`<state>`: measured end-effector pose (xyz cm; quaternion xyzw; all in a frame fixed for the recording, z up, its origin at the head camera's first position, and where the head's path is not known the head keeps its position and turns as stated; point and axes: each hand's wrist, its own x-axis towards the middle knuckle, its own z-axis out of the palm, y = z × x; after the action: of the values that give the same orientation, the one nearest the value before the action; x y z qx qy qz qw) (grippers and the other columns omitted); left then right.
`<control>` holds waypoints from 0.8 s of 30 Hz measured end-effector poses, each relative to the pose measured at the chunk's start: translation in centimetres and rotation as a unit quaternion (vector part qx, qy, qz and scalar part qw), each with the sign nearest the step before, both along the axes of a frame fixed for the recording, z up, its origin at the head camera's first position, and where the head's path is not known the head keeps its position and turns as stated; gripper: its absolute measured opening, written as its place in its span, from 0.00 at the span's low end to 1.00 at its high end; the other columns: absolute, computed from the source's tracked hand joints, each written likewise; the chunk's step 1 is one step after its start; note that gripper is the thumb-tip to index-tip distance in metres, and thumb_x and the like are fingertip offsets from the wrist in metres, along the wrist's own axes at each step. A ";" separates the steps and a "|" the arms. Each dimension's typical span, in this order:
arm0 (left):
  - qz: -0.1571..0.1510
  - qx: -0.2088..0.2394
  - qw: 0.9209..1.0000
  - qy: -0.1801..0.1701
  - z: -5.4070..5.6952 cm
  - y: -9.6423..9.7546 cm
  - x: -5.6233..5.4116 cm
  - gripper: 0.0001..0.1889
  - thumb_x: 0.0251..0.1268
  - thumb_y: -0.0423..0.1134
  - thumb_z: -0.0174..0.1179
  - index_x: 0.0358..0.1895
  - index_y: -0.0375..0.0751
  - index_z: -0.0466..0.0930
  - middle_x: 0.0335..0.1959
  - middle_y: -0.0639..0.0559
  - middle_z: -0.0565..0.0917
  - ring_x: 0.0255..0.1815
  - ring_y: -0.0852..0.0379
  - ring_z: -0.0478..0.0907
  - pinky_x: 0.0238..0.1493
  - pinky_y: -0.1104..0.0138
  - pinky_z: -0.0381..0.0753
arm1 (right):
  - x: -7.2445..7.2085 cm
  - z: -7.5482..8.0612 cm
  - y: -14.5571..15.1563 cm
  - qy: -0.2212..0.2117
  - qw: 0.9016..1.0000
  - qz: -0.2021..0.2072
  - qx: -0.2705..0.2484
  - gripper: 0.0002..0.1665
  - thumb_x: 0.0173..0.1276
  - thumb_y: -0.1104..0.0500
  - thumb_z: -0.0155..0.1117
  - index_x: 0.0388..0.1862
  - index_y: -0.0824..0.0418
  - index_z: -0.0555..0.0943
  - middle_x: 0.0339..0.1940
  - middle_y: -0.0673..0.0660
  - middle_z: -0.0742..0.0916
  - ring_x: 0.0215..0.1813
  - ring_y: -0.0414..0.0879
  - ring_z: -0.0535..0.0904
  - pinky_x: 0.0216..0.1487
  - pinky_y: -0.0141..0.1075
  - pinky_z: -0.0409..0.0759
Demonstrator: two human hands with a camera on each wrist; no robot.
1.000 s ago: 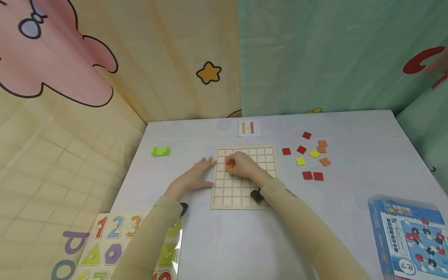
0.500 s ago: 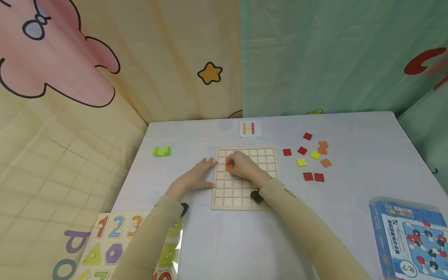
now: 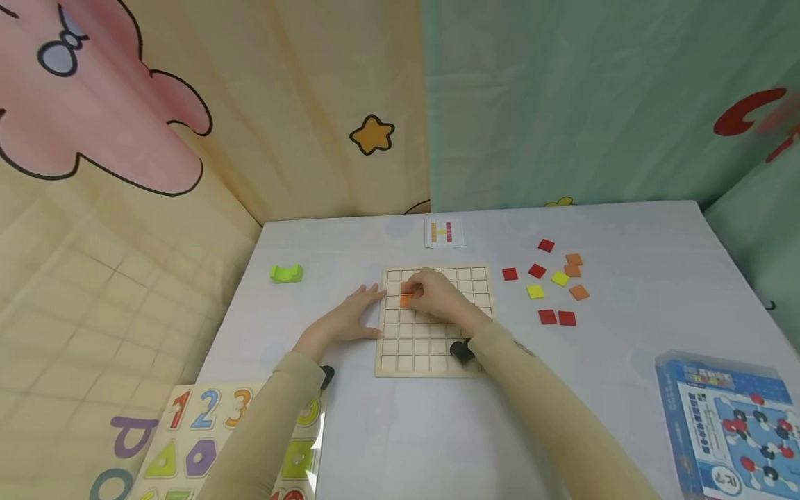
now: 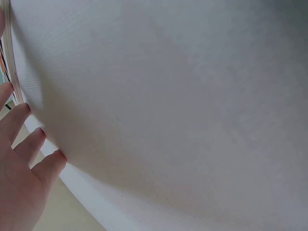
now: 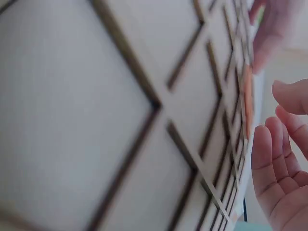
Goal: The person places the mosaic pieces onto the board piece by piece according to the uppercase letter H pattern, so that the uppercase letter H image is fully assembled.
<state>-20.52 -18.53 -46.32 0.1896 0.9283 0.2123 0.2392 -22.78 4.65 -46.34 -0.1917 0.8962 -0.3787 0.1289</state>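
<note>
A wooden grid board (image 3: 430,346) lies mid-table with two orange square tiles, of which the nearer orange tile (image 3: 406,301) shows more. Over these tiles is my right hand (image 3: 437,295), its fingertips right at them and covering part of the upper one. In the right wrist view the fingers (image 5: 262,144) are loosely bent near an orange tile (image 5: 248,101) set in the grid, with no tile visible between them and the thumb. My left hand (image 3: 344,319) spreads along the board's left edge, thumb and fingertips at the frame; its fingers (image 4: 48,166) look extended in the left wrist view.
Several loose tiles lie right of the board, including a red tile (image 3: 510,273), a yellow tile (image 3: 535,292) and an orange tile (image 3: 578,292). A pattern card (image 3: 444,232) lies behind it. A green block (image 3: 286,273), number puzzle (image 3: 200,456) and blue box (image 3: 728,423) surround the area.
Both hands stay nearly in place. The right fingers shift only slightly at the orange tiles, and the whole head view drifts a little.
</note>
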 end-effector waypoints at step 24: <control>0.003 -0.008 1.000 0.002 -0.6 0.1 -0.2 0.48 0.58 0.48 0.70 0.79 0.48 0.52 0.82 0.47 0.45 0.82 0.43 0.35 0.80 0.44 0.41 | 1.3 2.5 20.3 -0.051 0.954 -0.293 -0.038 0.33 0.70 0.45 0.63 0.68 0.60 0.72 0.64 0.65 0.77 0.60 0.59 0.73 0.50 0.42 0.82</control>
<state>-20.77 -18.47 -46.96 0.1851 0.9309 0.2056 0.2383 -21.44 24.98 -43.84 0.0938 0.8900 -0.4433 0.0508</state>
